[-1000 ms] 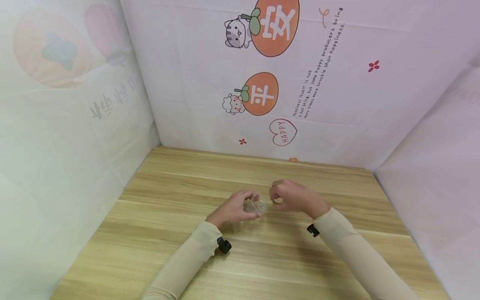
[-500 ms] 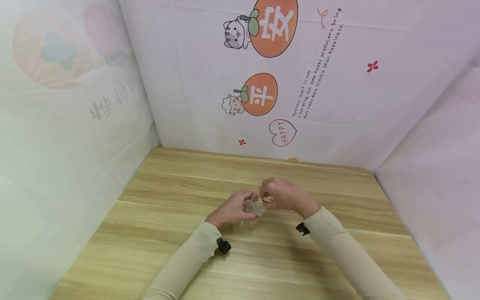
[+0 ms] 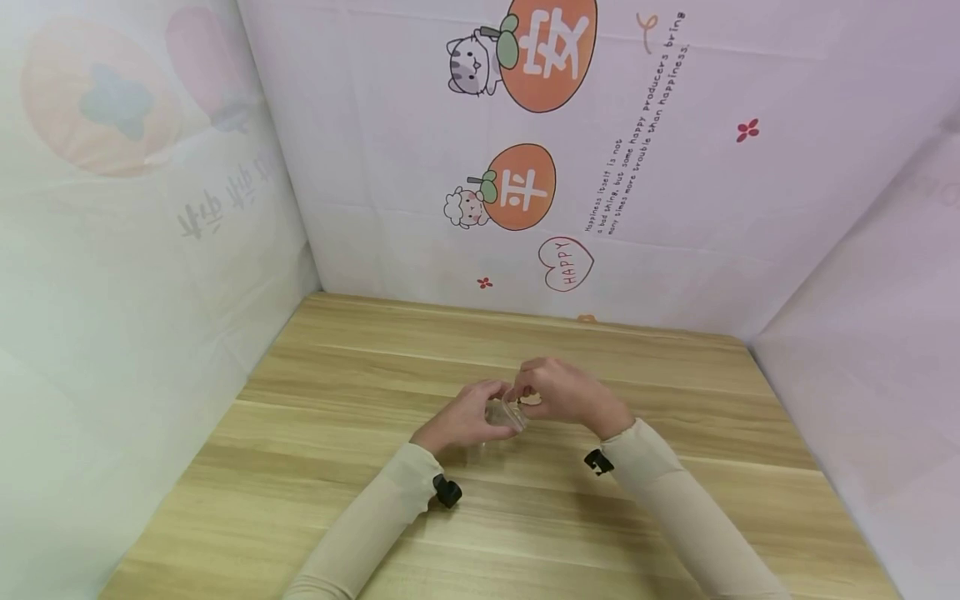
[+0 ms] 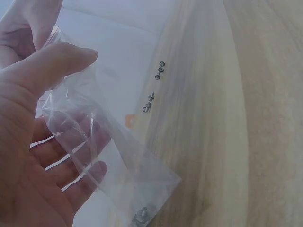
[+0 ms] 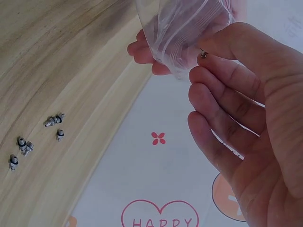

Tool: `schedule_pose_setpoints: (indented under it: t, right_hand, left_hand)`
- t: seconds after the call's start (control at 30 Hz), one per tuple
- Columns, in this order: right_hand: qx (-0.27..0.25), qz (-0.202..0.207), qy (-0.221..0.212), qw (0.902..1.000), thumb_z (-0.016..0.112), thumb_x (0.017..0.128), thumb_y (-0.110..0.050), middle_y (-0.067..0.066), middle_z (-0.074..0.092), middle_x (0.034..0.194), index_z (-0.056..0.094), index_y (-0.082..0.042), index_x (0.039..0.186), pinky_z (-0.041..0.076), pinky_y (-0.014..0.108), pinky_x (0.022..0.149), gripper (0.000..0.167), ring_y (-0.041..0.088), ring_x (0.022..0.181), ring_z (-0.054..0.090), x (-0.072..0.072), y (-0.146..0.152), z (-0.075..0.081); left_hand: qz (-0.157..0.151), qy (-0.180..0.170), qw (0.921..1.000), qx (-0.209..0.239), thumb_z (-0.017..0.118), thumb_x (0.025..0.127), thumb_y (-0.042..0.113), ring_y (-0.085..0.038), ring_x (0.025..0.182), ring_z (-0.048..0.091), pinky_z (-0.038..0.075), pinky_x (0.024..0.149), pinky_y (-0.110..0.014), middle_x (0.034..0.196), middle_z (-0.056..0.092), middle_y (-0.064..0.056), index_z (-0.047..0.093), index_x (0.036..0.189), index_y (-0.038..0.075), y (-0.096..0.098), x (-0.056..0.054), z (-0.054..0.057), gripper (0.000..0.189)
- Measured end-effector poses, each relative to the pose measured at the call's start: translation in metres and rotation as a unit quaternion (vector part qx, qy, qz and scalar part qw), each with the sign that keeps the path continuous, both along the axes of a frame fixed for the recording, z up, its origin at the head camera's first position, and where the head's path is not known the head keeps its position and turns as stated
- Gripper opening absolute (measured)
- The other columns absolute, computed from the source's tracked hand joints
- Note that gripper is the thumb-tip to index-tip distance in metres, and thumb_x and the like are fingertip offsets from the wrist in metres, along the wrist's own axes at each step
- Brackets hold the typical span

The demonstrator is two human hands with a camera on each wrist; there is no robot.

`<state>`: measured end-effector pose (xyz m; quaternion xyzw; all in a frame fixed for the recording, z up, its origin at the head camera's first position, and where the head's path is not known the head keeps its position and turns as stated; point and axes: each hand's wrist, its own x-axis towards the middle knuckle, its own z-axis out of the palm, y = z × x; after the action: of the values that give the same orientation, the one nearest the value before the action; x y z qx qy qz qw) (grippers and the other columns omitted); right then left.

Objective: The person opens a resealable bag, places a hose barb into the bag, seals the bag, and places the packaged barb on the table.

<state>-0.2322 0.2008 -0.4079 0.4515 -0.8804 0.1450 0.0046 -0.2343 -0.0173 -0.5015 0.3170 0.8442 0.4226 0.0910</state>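
My left hand [image 3: 465,415] holds a clear plastic zip bag [image 4: 142,175] by its mouth, thumb on the near side and fingers on the far side. A few small metal fittings [image 4: 143,215] lie in the bag's lower corner in the left wrist view. Between thumb and forefinger, my right hand [image 3: 566,392] pinches a tiny metal fitting [image 5: 203,54], mostly covered by the fingertips. These fingertips are right at the zip edge of the bag in the right wrist view. Several loose metal fittings with dark rings [image 5: 54,120] lie on the table.
The wood-grain table [image 3: 375,500] meets a white printed cloth wall [image 3: 390,208] at the back. White cloth walls also stand at the left and right. Each sleeve cuff carries a small black camera, such as the left one [image 3: 447,492].
My right hand has moved left to the bag's mouth, bringing the pinched fitting along. The left hand and the bag have stayed in place.
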Motion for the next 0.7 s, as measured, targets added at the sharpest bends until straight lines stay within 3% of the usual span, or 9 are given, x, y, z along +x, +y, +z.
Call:
schedule_pose_setpoints:
  t: [0.23,0.7]
  right_hand:
    - [0.001,-0.015,-0.018,0.9997,0.083,0.088,-0.009,0.007,0.077,0.096,0.082,-0.008,0.101,0.063,0.03,0.077,0.013,0.022,0.087,0.073,0.0,0.001,0.002]
    - [0.038,-0.045,0.001,0.9982,0.081,0.088,-0.008,0.007,0.076,0.095,0.079,-0.005,0.096,0.061,0.025,0.077,0.01,0.015,0.086,0.071,-0.003,0.022,0.013]
  left_hand:
    - [0.002,0.003,1.0,-0.004,0.082,0.092,0.037,-0.015,0.118,0.062,0.057,0.093,-0.031,0.139,0.066,0.0,0.06,0.142,0.021,0.0,-0.002,-0.002,0.057]
    - [0.003,0.004,1.0,0.004,0.084,0.09,0.032,-0.019,0.131,0.062,0.056,0.104,-0.036,0.138,0.067,0.002,0.062,0.132,0.02,0.001,-0.004,-0.003,0.048]
